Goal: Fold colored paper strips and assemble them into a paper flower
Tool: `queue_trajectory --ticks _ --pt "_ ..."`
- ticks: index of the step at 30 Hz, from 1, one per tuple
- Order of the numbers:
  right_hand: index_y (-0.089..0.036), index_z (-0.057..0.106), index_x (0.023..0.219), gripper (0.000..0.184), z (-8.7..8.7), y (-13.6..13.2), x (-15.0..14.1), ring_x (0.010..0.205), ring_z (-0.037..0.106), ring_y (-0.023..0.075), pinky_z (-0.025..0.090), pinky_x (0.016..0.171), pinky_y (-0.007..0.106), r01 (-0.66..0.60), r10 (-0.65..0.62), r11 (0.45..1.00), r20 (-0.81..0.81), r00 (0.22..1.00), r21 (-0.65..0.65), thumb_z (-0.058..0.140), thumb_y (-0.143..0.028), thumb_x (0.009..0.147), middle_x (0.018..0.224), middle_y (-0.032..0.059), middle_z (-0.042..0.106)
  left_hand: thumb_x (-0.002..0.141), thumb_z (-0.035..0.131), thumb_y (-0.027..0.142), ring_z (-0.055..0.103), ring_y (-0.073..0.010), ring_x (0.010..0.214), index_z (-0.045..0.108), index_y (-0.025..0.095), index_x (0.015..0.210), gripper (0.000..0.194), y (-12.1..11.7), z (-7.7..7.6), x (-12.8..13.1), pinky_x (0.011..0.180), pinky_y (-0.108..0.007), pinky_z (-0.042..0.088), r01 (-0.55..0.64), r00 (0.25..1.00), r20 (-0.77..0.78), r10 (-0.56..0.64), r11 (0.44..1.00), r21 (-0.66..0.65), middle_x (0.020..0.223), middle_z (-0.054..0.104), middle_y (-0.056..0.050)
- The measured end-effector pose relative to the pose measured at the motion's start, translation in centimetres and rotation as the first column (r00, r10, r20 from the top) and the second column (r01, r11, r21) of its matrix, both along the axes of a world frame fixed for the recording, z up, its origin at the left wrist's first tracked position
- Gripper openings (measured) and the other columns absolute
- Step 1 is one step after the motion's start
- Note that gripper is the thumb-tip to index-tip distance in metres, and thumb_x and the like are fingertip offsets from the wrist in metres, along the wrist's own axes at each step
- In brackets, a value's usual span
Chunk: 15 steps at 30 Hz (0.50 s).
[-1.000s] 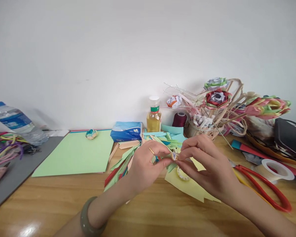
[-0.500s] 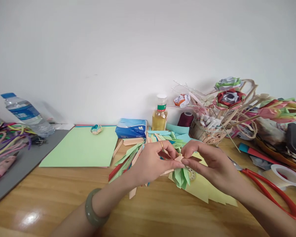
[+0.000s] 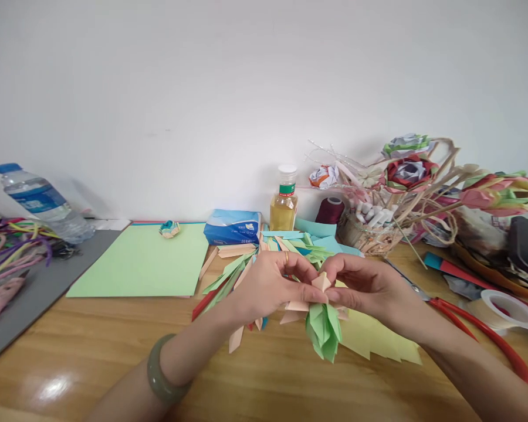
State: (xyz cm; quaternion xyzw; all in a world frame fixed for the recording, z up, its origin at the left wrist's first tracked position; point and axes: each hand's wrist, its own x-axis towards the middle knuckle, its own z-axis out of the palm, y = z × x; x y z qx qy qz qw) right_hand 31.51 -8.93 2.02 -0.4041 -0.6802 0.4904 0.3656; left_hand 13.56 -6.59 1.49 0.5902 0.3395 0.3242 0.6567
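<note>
Both hands meet over the table around a folded-paper piece (image 3: 322,331), with green petal-like folds hanging below and peach-coloured paper at the top and sides. My left hand (image 3: 279,287), wearing a ring and a bangle, is closed, its thumb and fingers pinching the piece from the left. From the right, the thumb and bent fingers of my right hand (image 3: 367,287) pinch the same piece beside a small peach point. The fingers hide its middle. Behind and left of the hands lies a heap of folded paper strips (image 3: 229,275) in green, peach, red and blue.
Yellow paper (image 3: 378,337) lies under my right hand, with red-handled scissors (image 3: 479,328) and a tape roll (image 3: 510,310) farther right. Green sheets (image 3: 141,264) are on the left. A tissue pack (image 3: 232,227), glass bottle (image 3: 284,202) and basket of paper flowers (image 3: 372,234) stand behind.
The paper piece has turned between my fingers: its green folds hang lower and the peach point at the top shows more. Both hands stay pinched on it, and the view has shifted slightly.
</note>
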Motion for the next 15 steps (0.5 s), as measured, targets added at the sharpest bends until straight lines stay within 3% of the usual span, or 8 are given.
queue_trajectory --ticks 4,9,15 --pt "-0.018 0.056 0.071 0.019 0.11 0.0 -0.06 0.059 0.052 0.0111 0.044 0.053 0.025 0.057 -0.057 0.998 0.025 0.998 0.019 0.063 -0.036 0.075 0.065 -0.0012 0.055 0.059 0.074 0.026 0.054 -0.0096 0.061 0.064 0.014 0.068 0.018 0.3 -0.23 -0.17 0.058 -0.024 0.043 -0.025 1.0 -0.007 0.026 0.999 0.031 0.07 0.061 -0.001" --pt "-0.019 0.056 0.072 0.018 0.1 -0.34 -0.42 0.062 0.052 0.0117 0.043 0.054 0.024 0.157 -0.165 0.979 0.059 0.984 0.13 0.064 -0.036 0.075 0.066 -0.0014 0.055 0.063 0.072 0.023 0.058 -0.0126 0.07 0.065 0.015 0.07 0.013 0.55 -0.66 -0.19 0.067 -0.027 0.046 -0.065 0.996 0.064 0.059 0.994 0.088 0.075 0.064 -0.003" --pt "-0.02 0.054 0.069 0.016 0.0 -0.74 -0.51 0.061 0.049 0.0115 0.042 0.056 0.024 0.173 -0.195 0.962 0.087 0.977 0.211 0.064 -0.031 0.075 0.066 -0.0023 0.054 0.063 0.072 0.023 0.056 -0.0127 0.069 0.064 0.016 0.07 0.013 0.19 -0.6 -0.06 0.064 -0.027 0.046 -0.102 0.994 0.04 0.098 0.988 0.115 0.073 0.063 -0.002"
